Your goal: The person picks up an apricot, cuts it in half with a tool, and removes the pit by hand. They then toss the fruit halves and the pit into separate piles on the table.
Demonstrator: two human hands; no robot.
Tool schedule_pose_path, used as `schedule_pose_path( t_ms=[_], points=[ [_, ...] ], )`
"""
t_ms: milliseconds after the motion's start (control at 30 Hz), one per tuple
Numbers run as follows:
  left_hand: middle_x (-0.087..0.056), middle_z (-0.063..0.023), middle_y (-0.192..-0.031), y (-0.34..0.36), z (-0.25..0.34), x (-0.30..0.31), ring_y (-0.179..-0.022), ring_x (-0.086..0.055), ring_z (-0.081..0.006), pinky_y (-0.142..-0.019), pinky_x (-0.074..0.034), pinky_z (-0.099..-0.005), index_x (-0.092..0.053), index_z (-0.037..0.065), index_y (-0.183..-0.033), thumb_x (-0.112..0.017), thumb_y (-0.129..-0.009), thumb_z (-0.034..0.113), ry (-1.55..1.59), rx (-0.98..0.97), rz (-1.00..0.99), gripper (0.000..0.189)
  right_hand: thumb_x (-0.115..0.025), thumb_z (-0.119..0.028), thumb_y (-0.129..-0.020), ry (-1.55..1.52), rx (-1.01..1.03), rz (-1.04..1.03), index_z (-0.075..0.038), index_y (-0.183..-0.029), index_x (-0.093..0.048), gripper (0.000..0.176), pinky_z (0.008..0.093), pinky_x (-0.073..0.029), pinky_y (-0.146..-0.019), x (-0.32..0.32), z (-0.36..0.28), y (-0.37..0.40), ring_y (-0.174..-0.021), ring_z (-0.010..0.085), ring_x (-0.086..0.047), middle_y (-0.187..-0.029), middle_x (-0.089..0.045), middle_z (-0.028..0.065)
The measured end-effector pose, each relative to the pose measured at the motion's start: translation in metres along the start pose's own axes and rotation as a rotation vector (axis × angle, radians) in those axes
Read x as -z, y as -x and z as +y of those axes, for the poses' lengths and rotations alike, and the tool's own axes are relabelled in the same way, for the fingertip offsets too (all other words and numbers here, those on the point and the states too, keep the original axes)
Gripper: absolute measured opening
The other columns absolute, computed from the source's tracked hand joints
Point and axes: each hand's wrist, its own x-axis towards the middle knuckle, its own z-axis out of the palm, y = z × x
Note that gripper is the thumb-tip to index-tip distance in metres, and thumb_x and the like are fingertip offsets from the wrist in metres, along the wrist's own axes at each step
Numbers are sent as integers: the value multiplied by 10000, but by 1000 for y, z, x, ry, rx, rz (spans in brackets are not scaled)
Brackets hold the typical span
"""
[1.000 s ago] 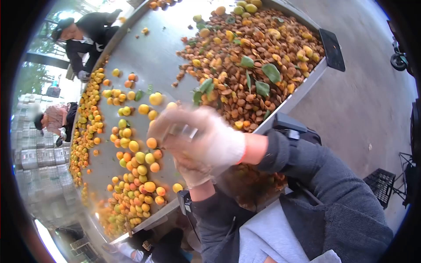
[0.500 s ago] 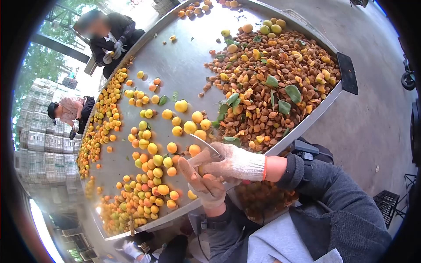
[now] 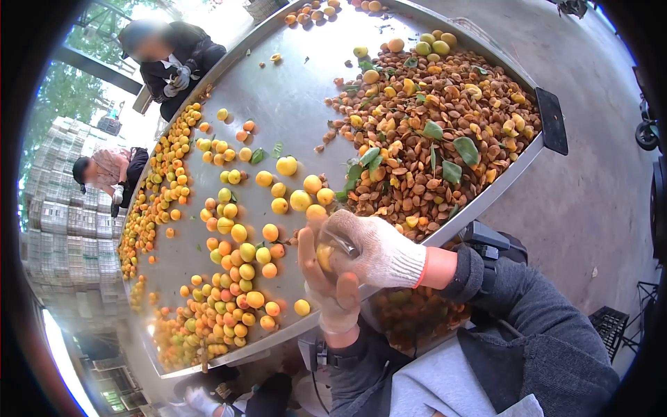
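Observation:
My left hand (image 3: 331, 295), in a soiled white glove, has its fingers closed around a yellow apricot (image 3: 324, 256). Against it, my gloved right hand (image 3: 384, 249) is closed on a small knife (image 3: 342, 244); the blade lies at the fruit and the handle is hidden in the palm. Both hands hover over the near edge of a metal table (image 3: 278, 90). Loose whole apricots (image 3: 301, 201) lie just beyond my fingers. Right of them rises a heap of brown apricot pits (image 3: 424, 167), mixed with fruit pieces and green leaves.
More apricots (image 3: 229, 299) spread along the table's left side. A black flat device (image 3: 551, 119) sits on the right corner. Two people (image 3: 174, 66) work across the table, and another person's glove (image 3: 201, 399) shows at the bottom. Stacked crates (image 3: 69, 222) stand at far left.
My right hand has turned and drawn in, bringing the knife down from above the fingers to the apricot. My left fingers have curled up around the fruit, which now shows more.

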Motion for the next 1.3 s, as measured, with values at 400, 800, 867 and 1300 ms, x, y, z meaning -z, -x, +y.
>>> schedule_pose_path(
  t_ms=[400, 800, 867, 1300],
  points=[
    [-554, -144, -1232, 15, -33, -7, -1120, -578, -262, -964, -490, -382, -416, -22, -1348, -474, -995, 339, 649, 721, 349, 508, -634, -119, -813, 267, 169, 98, -107, -1039, -582, 232, 416, -529, -622, -17, 9, -3, -737, 363, -645, -872, -633, 157],
    [-588, -132, -1243, 13, -42, 35, -1007, -639, -296, -851, -567, -433, -521, 82, -1263, -502, -969, 470, 1622, 880, 37, 487, -681, -117, -846, 371, -55, 319, -58, -1020, -648, 188, 320, -505, -738, 45, 17, -31, -812, 216, -630, -882, -640, 112],
    [-570, -151, -1265, 11, -28, 25, -1080, -604, -311, -911, -531, -436, -482, 66, -1309, -515, -969, 450, 1340, 909, 155, 514, -681, -100, -844, 185, -119, 157, -44, -1000, -647, 169, 304, -503, -702, 34, 9, -25, -745, 190, -603, -815, -620, 93],
    [-494, -124, -1370, 26, -25, -12, -1254, -487, -233, -1061, -399, -357, -361, 20, -1405, -439, -1020, 298, 874, 883, 287, 482, -629, -154, -787, 808, -11, -30, -95, -890, -636, 119, 411, -514, -576, -23, 28, -5, -704, 321, -669, -756, -653, 135]
  ],
)
